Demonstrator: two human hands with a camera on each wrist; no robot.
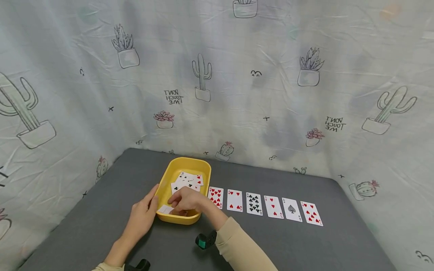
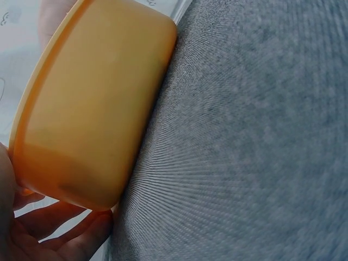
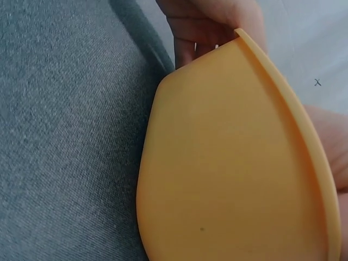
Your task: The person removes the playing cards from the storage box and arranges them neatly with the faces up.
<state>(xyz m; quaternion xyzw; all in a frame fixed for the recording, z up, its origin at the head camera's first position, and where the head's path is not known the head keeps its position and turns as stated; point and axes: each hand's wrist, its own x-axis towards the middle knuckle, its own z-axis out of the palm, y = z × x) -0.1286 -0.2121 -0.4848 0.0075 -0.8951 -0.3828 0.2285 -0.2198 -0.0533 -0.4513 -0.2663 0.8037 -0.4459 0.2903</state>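
Observation:
On the left side of a yellow plastic tray [image 1: 161, 188], my left hand [image 1: 140, 217] grips the rim, its fingers around the outside near a corner in the left wrist view. My right hand [image 1: 185, 199] reaches down inside the tray with bent fingers. Its fingertips are right at a white playing card [image 1: 165, 209] by the near end; whether they pinch it I cannot tell. Farther back in the tray lie several loose cards, face up, among them a three of clubs [image 1: 183, 176]. The right wrist view shows mainly the tray's outer wall [image 3: 234, 141], which hides the right fingertips.
To the right of the tray, a row of face-up cards runs across the dark grey table [image 1: 271, 248]: a ten of hearts [image 1: 216, 196] nearest the tray, an ace of spades [image 1: 292, 209] and a red card [image 1: 311, 213] at the end. A cactus-print curtain [image 1: 237, 94] stands behind.

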